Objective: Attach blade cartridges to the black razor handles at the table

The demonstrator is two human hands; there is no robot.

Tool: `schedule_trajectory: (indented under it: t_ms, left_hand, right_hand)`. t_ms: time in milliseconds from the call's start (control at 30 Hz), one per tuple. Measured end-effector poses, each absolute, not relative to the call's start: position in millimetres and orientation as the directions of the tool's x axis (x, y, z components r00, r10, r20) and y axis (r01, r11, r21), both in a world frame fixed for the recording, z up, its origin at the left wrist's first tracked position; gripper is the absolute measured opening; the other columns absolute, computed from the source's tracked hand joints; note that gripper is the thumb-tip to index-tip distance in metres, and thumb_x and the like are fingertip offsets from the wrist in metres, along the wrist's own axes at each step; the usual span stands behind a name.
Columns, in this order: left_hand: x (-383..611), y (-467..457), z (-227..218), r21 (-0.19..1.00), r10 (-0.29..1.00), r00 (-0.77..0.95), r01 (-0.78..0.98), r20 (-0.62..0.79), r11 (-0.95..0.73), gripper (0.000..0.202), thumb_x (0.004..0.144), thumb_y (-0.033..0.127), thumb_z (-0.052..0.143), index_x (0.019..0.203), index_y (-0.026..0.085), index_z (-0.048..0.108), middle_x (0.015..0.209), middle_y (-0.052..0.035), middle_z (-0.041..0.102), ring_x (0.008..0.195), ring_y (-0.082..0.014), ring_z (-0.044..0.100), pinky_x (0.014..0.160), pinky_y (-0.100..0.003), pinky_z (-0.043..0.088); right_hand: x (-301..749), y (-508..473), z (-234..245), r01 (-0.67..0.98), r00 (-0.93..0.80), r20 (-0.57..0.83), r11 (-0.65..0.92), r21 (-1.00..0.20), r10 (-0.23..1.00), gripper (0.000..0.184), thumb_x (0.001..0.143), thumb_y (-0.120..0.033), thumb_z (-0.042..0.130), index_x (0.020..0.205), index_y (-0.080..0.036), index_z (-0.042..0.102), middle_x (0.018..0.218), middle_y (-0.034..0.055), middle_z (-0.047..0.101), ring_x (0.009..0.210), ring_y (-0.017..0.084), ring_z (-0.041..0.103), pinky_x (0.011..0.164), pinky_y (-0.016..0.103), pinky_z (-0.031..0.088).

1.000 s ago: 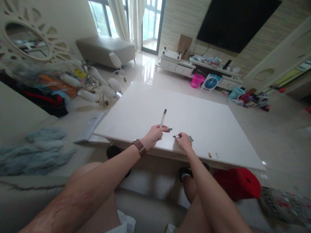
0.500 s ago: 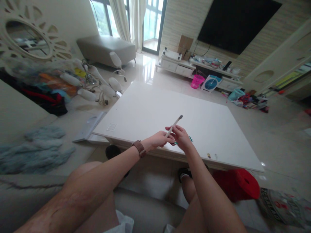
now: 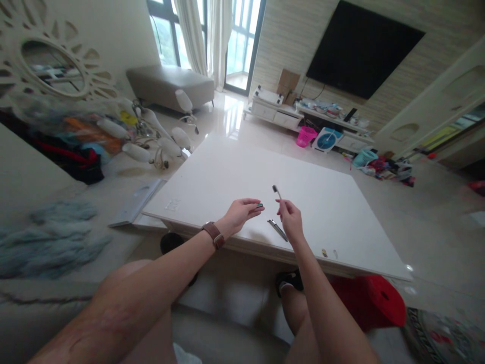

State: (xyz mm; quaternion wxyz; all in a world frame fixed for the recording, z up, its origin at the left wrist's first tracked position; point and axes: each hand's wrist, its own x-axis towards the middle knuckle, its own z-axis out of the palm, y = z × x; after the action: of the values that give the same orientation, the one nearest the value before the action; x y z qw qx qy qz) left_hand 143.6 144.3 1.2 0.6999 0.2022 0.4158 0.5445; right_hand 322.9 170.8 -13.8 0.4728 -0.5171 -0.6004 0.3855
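Observation:
My left hand point(image 3: 240, 213), with a brown watch strap on its wrist, hovers over the near edge of the white table point(image 3: 227, 172). Its fingertips pinch a small green piece point(image 3: 259, 206). My right hand point(image 3: 291, 218) is closed on a thin pale stick with a dark tip point(image 3: 275, 189), held upright and tilted slightly left. A narrow grey metal strip point(image 3: 278, 229) lies on the table between the two hands, just left of my right wrist.
Two tiny pieces point(image 3: 329, 252) lie near the table's front edge to the right. A red stool point(image 3: 375, 301) stands under the table's right corner. White lamp parts point(image 3: 151, 136) sit on the floor to the left, a pink basket point(image 3: 306, 136) and a TV cabinet point(image 3: 288, 108) beyond.
The stick has passed from my left hand to my right hand. The hands met half a second ago and have since drawn apart, and my left hand now pinches the green piece.

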Motion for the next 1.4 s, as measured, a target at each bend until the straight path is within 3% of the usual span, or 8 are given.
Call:
schedule_trajectory:
  t_ms: [233,367,567,700,867,1033,1200,1400]
  left_hand:
    - [140.2,149.0,-1.2,0.669,0.933,-0.008,-0.699,-0.359,0.251,0.020,0.083,-0.007,0.051,0.083,0.006,0.067,0.089,-0.0147,0.072,0.085,-0.0166,0.071,0.096,-0.034,0.053]
    - [141.3,148.5,1.9,0.687,0.923,-0.082,-0.693,-0.376,0.218,0.019,0.083,-0.006,0.051,0.083,0.006,0.066,0.087,-0.0137,0.071,0.083,-0.0162,0.071,0.095,-0.035,0.053]
    - [141.8,147.8,0.2,0.729,0.931,-0.105,-0.655,-0.351,0.201,0.011,0.082,-0.002,0.061,0.085,0.008,0.066,0.086,-0.0129,0.071,0.081,-0.0150,0.069,0.094,-0.038,0.053]
    - [141.9,146.7,-0.7,0.734,0.928,-0.106,-0.646,-0.358,0.209,0.009,0.079,0.001,0.067,0.084,0.008,0.065,0.087,-0.0139,0.071,0.084,-0.0165,0.070,0.094,-0.038,0.053]
    - [142.1,146.5,-0.6,0.755,0.929,-0.110,-0.619,-0.353,0.214,0.011,0.080,-0.002,0.062,0.085,0.008,0.065,0.083,-0.0121,0.071,0.081,-0.0157,0.069,0.092,-0.037,0.054]
    - [143.0,145.8,-1.4,0.777,0.922,-0.115,-0.583,-0.370,0.239,0.009,0.082,0.000,0.062,0.087,0.008,0.063,0.083,-0.0135,0.072,0.080,-0.0157,0.070,0.090,-0.035,0.054]
    - [143.3,144.9,-1.2,0.772,0.924,-0.118,-0.593,-0.363,0.227,0.013,0.082,-0.003,0.058,0.086,0.008,0.063,0.082,-0.0121,0.071,0.077,-0.0146,0.070,0.090,-0.035,0.054]
    - [142.0,145.3,0.7,0.768,0.915,-0.135,-0.598,-0.379,0.230,0.013,0.082,0.000,0.062,0.092,0.007,0.060,0.081,-0.0142,0.072,0.078,-0.0164,0.070,0.090,-0.036,0.054]
  right_hand:
    - [310.2,154.0,-9.3,0.588,-0.286,0.248,0.374,-0.717,0.926,0.033,0.091,-0.046,0.052,0.096,-0.021,0.074,0.066,0.0003,0.062,0.056,0.014,0.050,0.054,0.026,0.035]
    - [315.0,155.9,-9.3,0.692,-0.170,0.319,0.343,-0.635,0.932,0.032,0.091,-0.044,0.052,0.095,-0.021,0.075,0.077,0.0040,0.070,0.063,0.017,0.056,0.060,0.028,0.040]
    - [316.9,152.2,-11.6,0.681,-0.301,0.286,0.415,-0.603,0.910,0.032,0.092,-0.044,0.052,0.101,-0.024,0.075,0.079,0.0041,0.071,0.065,0.018,0.058,0.064,0.028,0.041]
    - [317.8,153.9,-11.7,0.751,-0.170,0.340,0.345,-0.563,0.925,0.033,0.093,-0.042,0.049,0.099,-0.023,0.075,0.080,0.0051,0.071,0.067,0.020,0.058,0.065,0.030,0.041]
    - [317.6,154.0,-11.8,0.701,-0.301,0.283,0.412,-0.581,0.911,0.033,0.093,-0.045,0.049,0.095,-0.025,0.075,0.072,0.0031,0.069,0.062,0.018,0.056,0.061,0.029,0.040]
    - [319.3,155.6,-12.6,0.769,-0.178,0.336,0.343,-0.540,0.925,0.033,0.093,-0.043,0.049,0.097,-0.024,0.075,0.074,0.0037,0.069,0.063,0.019,0.056,0.061,0.028,0.039]
    - [316.7,154.5,-12.7,0.710,-0.318,0.277,0.421,-0.564,0.907,0.033,0.094,-0.043,0.048,0.096,-0.024,0.075,0.071,0.0023,0.067,0.061,0.018,0.055,0.060,0.028,0.038]
    - [317.7,155.1,-8.8,0.758,-0.226,0.357,0.393,-0.520,0.907,0.035,0.094,-0.043,0.048,0.104,-0.022,0.074,0.079,0.0047,0.069,0.065,0.018,0.055,0.064,0.028,0.039]
